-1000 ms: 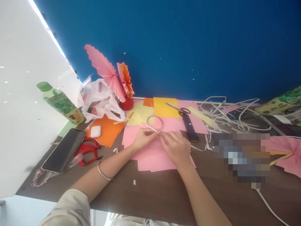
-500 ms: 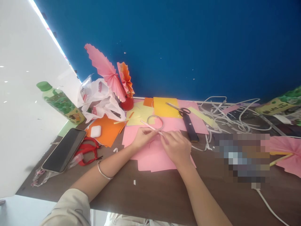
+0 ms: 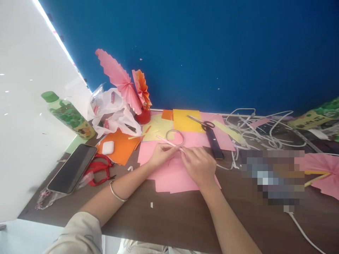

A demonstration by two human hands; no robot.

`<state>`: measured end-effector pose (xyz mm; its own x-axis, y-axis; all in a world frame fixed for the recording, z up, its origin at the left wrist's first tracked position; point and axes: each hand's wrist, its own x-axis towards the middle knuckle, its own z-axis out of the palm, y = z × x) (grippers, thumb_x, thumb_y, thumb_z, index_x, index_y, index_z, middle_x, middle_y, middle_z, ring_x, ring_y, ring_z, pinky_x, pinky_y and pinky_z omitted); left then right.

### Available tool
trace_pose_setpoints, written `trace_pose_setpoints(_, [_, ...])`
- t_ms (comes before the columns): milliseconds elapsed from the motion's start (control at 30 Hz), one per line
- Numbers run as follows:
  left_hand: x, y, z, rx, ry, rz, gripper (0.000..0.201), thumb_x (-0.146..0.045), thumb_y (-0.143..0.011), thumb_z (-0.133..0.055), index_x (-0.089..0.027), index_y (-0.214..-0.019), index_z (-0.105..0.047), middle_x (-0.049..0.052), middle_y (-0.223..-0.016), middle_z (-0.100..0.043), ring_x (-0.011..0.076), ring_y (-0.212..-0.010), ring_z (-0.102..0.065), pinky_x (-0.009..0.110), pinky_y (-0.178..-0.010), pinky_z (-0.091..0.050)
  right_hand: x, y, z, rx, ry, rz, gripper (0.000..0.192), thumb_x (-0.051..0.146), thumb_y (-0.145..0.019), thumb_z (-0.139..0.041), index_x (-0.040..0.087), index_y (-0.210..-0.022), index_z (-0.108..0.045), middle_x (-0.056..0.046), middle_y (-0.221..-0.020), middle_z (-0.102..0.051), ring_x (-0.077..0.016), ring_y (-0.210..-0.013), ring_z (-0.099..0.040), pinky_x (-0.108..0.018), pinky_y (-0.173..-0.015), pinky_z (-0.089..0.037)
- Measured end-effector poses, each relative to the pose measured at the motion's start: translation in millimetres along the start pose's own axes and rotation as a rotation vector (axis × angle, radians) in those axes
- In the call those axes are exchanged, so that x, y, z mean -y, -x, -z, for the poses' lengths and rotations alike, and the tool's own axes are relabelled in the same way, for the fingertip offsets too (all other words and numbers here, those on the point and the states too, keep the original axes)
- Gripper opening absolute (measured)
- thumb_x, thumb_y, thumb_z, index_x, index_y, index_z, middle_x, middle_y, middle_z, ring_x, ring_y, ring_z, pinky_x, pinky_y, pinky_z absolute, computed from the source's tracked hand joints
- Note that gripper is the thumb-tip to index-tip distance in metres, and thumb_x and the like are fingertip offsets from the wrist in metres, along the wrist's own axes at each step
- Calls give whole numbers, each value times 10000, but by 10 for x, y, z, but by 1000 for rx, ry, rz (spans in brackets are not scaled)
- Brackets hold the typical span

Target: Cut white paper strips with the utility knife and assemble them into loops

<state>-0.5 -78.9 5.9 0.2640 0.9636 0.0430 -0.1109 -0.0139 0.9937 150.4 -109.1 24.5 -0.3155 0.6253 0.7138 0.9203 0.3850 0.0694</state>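
Note:
My left hand [image 3: 163, 154] and my right hand [image 3: 200, 163] meet above the stack of pink paper [image 3: 180, 178]. Both are closed in a pinch on a narrow, pale pink strip of paper [image 3: 163, 139], whose free end points up and left past my left fingers. Just beyond the fingertips is a thin grey ring [image 3: 175, 131], perhaps a narrow roll of tape; whether it touches the fingers I cannot tell. Farther back, scissors [image 3: 205, 123] lie partly open on a yellow sheet [image 3: 182, 120], beside a dark, narrow case [image 3: 214, 144].
Left are a phone [image 3: 72, 169], red straps [image 3: 100, 171], a white earphone case [image 3: 108, 147] on orange paper [image 3: 123, 150], a green-capped bottle [image 3: 70, 116] and a plastic bag [image 3: 119, 121]. Pleated pink paper [image 3: 119, 79] stands by the blue wall. White cables [image 3: 265, 132] tangle at right.
The strip's free end has shifted slightly to the left. My hands keep nearly the same place and grip.

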Motion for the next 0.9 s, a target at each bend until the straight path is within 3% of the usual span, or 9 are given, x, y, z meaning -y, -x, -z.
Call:
trace_pose_setpoints(667, [16, -6, 8, 48, 132, -32, 272, -347, -697, -684, -138, -869, -703, 81, -874, -702, 195, -835, -636, 324, -793, -477, 3, -7, 5, 12, -36, -25, 150, 169, -810, -530, 177, -863, -670, -19, -696, -655, -137, -657, -531, -274, -593, -343])
trace_pose_setpoints(900, [-14, -9, -8, -14, 109, 7, 254, -354, -703, -674, -128, -811, -712, 93, -860, -704, 193, -820, -642, 315, -792, -489, 22, -6, -18, -14, -174, -108, 136, 193, -810, -550, 179, -868, -672, -31, -786, -695, -152, -721, -606, -259, -651, -426])
